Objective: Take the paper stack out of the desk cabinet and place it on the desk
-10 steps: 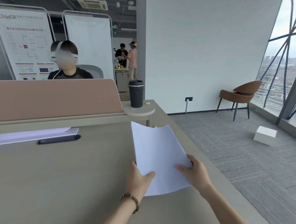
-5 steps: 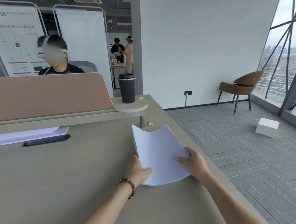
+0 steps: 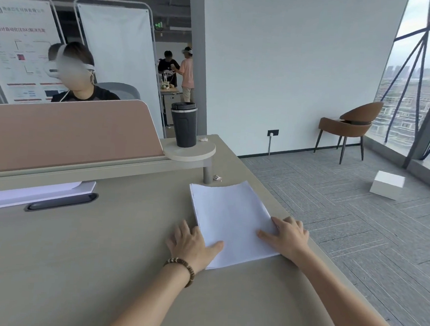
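Bare desk (image 3: 74, 267) left; post (image 3: 207, 173) stands behind paper stack (image 3: 230, 222).

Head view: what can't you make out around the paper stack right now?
- Desk cabinet: outside the head view, so open or shut is unknown.
- Paper stack: sheet count unreadable; near corners covered by left hand and right hand.
- Small scraps near the cup-shelf post: too small to identify.
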Available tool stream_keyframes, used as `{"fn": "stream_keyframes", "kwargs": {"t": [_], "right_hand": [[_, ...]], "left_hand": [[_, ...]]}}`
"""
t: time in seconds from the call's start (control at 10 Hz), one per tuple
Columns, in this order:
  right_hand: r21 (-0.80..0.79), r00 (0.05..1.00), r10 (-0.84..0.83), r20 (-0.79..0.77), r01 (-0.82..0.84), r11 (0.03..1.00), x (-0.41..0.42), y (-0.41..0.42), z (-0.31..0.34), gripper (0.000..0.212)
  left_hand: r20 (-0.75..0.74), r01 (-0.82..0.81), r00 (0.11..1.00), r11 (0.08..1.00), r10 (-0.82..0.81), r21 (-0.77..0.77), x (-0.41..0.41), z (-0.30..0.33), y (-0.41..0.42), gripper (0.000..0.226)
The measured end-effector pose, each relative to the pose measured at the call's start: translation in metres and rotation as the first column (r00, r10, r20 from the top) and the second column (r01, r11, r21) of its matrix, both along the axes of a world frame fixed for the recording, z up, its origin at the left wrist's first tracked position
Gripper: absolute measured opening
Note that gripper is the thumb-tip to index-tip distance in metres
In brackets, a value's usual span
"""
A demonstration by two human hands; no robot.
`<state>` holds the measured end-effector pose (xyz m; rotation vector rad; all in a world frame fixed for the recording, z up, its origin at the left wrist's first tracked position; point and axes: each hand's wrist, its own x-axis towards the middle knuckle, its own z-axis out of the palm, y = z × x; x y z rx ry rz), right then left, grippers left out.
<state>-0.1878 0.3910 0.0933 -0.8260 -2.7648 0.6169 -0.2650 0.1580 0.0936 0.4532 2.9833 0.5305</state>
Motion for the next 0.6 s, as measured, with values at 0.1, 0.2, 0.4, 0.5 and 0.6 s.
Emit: {"fn": "stream_keyframes", "kwargs": {"t": [0.1, 0.2, 0.4, 0.5, 0.6], "right_hand": [[0.06, 1.0, -0.01, 0.02, 0.009, 0.998, 0.002, 0.0, -0.002, 0.056], [0.064, 0.999, -0.007, 0.049, 0.003, 0.998, 0.004, -0.001, 0.001, 0.057], [-0.027, 1.0, -0.007, 0.013, 0.008, 1.0, 0.015, -0.012, 0.018, 0.068], [-0.074, 0.995, 0.03, -0.094, -0.037, 0.997, 0.025, -0.022, 0.031, 0.071], [-0.096, 0.971, 0.084, -0.225, -0.108, 0.99, 0.04, -0.035, 0.046, 0.069]], "left_hand": [[-0.048, -0.028, 0.999, 0.996, 0.024, -0.086, 0.003, -0.008, -0.001, 0.093], [-0.079, -0.053, 0.996, 0.996, 0.048, -0.068, 0.007, -0.011, -0.001, 0.086], [-0.016, -0.066, 0.998, 0.996, 0.067, 0.067, 0.01, 0.002, -0.008, 0.079], [0.048, -0.03, 0.999, 0.984, 0.022, 0.175, 0.014, 0.016, -0.019, 0.082], [0.005, 0.048, 0.999, 0.942, -0.053, 0.333, 0.026, 0.035, -0.037, 0.072]]}}
